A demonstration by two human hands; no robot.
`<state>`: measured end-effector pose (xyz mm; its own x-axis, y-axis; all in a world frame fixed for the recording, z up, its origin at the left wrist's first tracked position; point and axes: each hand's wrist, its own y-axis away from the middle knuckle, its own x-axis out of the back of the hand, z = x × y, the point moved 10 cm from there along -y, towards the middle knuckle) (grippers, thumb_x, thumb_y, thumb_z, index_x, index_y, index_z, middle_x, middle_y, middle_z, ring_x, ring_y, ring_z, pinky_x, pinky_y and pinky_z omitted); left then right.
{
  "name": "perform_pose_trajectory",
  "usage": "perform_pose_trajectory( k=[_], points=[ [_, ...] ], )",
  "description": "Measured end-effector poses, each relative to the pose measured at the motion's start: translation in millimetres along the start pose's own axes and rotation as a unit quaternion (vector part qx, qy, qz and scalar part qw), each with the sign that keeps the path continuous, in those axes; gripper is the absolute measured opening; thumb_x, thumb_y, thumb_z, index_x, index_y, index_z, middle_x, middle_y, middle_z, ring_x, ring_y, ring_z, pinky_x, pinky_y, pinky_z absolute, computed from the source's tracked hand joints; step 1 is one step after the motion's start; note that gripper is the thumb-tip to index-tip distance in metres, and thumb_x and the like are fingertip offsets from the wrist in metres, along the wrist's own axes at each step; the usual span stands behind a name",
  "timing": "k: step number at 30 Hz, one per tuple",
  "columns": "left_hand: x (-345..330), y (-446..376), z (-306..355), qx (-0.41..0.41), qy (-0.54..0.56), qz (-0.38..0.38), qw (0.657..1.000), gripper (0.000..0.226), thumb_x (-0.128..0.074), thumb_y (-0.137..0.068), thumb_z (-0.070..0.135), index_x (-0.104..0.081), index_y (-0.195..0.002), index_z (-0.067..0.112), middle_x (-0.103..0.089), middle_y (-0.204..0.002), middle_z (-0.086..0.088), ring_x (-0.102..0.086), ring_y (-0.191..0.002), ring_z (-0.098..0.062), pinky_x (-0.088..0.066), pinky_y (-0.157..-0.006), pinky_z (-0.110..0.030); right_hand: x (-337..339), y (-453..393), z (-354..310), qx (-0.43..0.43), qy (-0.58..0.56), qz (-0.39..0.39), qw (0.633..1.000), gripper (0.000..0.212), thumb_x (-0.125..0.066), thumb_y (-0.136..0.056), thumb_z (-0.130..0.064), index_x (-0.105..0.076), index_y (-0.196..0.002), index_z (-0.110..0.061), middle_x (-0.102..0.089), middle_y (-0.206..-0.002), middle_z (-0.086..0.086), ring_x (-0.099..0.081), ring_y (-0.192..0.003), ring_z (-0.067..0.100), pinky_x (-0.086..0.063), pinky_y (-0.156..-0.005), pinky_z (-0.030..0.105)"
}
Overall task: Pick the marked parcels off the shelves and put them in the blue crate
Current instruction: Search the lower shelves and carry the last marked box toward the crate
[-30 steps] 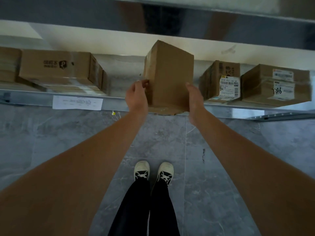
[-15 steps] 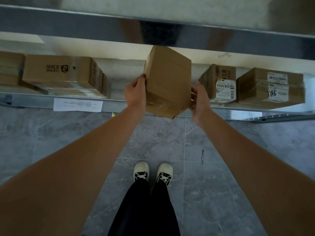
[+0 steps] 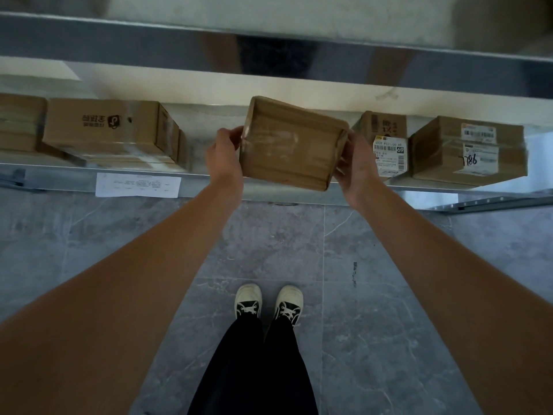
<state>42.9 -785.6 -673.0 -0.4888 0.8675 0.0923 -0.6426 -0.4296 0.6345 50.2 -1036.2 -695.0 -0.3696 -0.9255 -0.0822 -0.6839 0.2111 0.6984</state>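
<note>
My left hand (image 3: 225, 155) and right hand (image 3: 356, 166) are clamped on opposite ends of the box (image 3: 291, 143), fingers curled round its edges, and I hold it in the air just in front of the shelf (image 3: 209, 182). A second ago it stood on end at the shelf lip; since then I have lifted it clear and tipped it over, so a broad taped face now looks up at me. That face is plain cardboard, with no label or mark I can see, so I judge I am turning it to hunt for the marking before I commit it to the crate. The crate is not in view.

To my right, still on the shelf, sit a box with a "69" label (image 3: 386, 143) and a box with "786" handwritten (image 3: 469, 151). To my left lies a printed box (image 3: 110, 130), and a paper slip (image 3: 138, 185) is stuck on the shelf edge. Below are grey floor tiles and my shoes (image 3: 267, 301).
</note>
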Motion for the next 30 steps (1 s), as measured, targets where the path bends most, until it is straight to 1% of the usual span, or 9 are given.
perform_pose_trajectory(
  k=[6, 10, 13, 17, 19, 21, 24, 28, 30],
  points=[
    [-8, 2, 0, 0.001, 0.02, -0.052, 0.998, 0.04, -0.034, -0.102, 0.033, -0.07, -0.09, 0.02, -0.069, -0.084, 0.004, -0.063, -0.088, -0.009, -0.045, -0.094, -0.027, 18, 0, 12, -0.016, -0.035, 0.036, 0.999, 0.028, -0.045, -0.101, -0.028, -0.069, -0.103, -0.013, -0.073, -0.102, 0.004, -0.067, -0.093, 0.018, -0.056, -0.086, 0.03],
    [-11, 5, 2, -0.007, 0.019, -0.055, 0.998, 0.044, -0.03, -0.103, 0.032, -0.069, -0.085, 0.024, -0.071, -0.083, 0.008, -0.062, -0.088, -0.006, -0.04, -0.101, -0.03, 18, 0, 9, -0.01, -0.041, 0.03, 0.999, 0.022, -0.046, -0.098, -0.018, -0.066, -0.089, -0.012, -0.07, -0.086, 0.003, -0.066, -0.085, 0.018, -0.056, -0.09, 0.031],
    [-12, 10, 7, -0.016, 0.008, -0.047, 0.999, 0.045, -0.029, -0.103, 0.031, -0.068, -0.081, 0.025, -0.071, -0.084, 0.01, -0.061, -0.085, -0.006, -0.038, -0.098, -0.031, 16, -1, 7, -0.014, -0.047, 0.021, 0.999, 0.021, -0.048, -0.094, -0.011, -0.063, -0.079, -0.011, -0.071, -0.089, 0.007, -0.068, -0.092, 0.023, -0.053, -0.098, 0.038],
    [-14, 12, 8, -0.025, -0.023, -0.048, 0.998, 0.041, -0.029, -0.102, 0.031, -0.069, -0.092, 0.026, -0.07, -0.112, 0.004, -0.057, -0.113, -0.013, -0.032, -0.098, -0.032, 13, -4, 4, -0.012, -0.037, 0.011, 0.999, 0.008, -0.058, -0.09, -0.012, -0.065, -0.087, -0.009, -0.069, -0.094, 0.009, -0.065, -0.092, 0.023, -0.051, -0.101, 0.042],
    [-17, 13, 5, -0.022, -0.029, -0.053, 0.998, 0.041, -0.028, -0.102, 0.031, -0.068, -0.099, 0.024, -0.068, -0.118, 0.004, -0.056, -0.116, -0.01, -0.029, -0.094, -0.028, 12, -3, 3, -0.007, -0.017, 0.008, 1.0, 0.008, -0.064, -0.088, -0.019, -0.067, -0.084, -0.013, -0.07, -0.091, 0.004, -0.064, -0.092, 0.02, -0.05, -0.102, 0.039],
    [-19, 14, 3, -0.014, -0.026, -0.057, 0.998, 0.04, -0.029, -0.102, 0.031, -0.068, -0.107, 0.021, -0.07, -0.108, 0.006, -0.06, -0.104, -0.006, -0.035, -0.083, -0.018, 13, -3, 0, 0.004, 0.016, 0.015, 1.0, 0.015, -0.069, -0.086, -0.03, -0.07, -0.088, -0.015, -0.071, -0.098, 0.003, -0.064, -0.1, 0.019, -0.046, -0.103, 0.036],
    [-20, 16, -3, 0.002, -0.022, -0.064, 0.998, 0.034, -0.031, -0.102, 0.03, -0.063, -0.102, 0.023, -0.066, -0.083, 0.012, -0.059, -0.076, 0.0, -0.045, -0.052, -0.012, 13, -3, 1, 0.003, 0.036, 0.021, 0.999, 0.045, -0.073, -0.082, -0.043, -0.069, -0.115, -0.013, -0.069, -0.117, 0.003, -0.061, -0.114, 0.017, -0.042, -0.107, 0.037],
    [-23, 16, -14, 0.01, -0.032, -0.08, 0.996, 0.032, -0.031, -0.103, 0.035, -0.061, -0.109, 0.026, -0.063, -0.087, 0.013, -0.058, -0.081, -0.002, -0.043, -0.065, -0.02, 10, -3, 8, -0.016, 0.03, -0.009, 0.999, 0.033, -0.06, -0.094, -0.043, -0.066, -0.109, -0.014, -0.071, -0.092, 0.0, -0.066, -0.085, 0.015, -0.053, -0.077, 0.03],
    [-24, 16, -17, 0.007, -0.038, -0.083, 0.996, 0.035, -0.03, -0.103, 0.037, -0.061, -0.115, 0.027, -0.063, -0.088, 0.014, -0.058, -0.082, -0.002, -0.044, -0.067, -0.022, 12, -3, 12, -0.024, 0.046, -0.005, 0.999, 0.037, -0.055, -0.095, -0.047, -0.066, -0.109, -0.014, -0.07, -0.09, -0.002, -0.066, -0.083, 0.013, -0.052, -0.072, 0.028]
  ],
)
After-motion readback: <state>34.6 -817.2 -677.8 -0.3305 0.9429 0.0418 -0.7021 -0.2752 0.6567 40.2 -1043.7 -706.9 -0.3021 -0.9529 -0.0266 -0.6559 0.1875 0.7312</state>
